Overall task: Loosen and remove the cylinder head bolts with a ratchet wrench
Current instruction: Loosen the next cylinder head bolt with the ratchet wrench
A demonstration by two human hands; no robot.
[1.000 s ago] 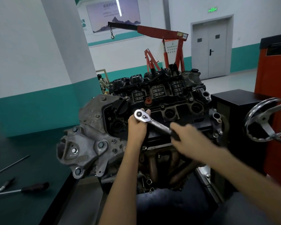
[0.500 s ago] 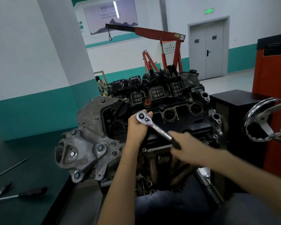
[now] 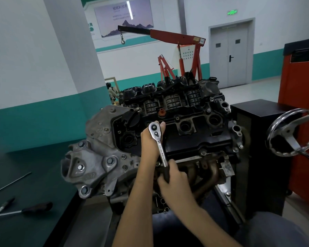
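Our left grip point(image 3: 150, 141) wraps beneath the ratchet wrench point(image 3: 161, 148) head, seated on the engine point(image 3: 194, 139); our right grip point(image 3: 176, 177) clasps the handle, which points toward 6 o'clock. The bolt underneath is hidden. Other cover bolts point(image 3: 203, 152) sit in place, so we judge most removal remains.

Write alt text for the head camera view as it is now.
Two bare hands work a ratchet wrench on top of an engine: the left hand holds the wrench's head, the right hand grips its dark handle. A screwdriver lies on the dark bench at left; a red engine hoist stands behind.
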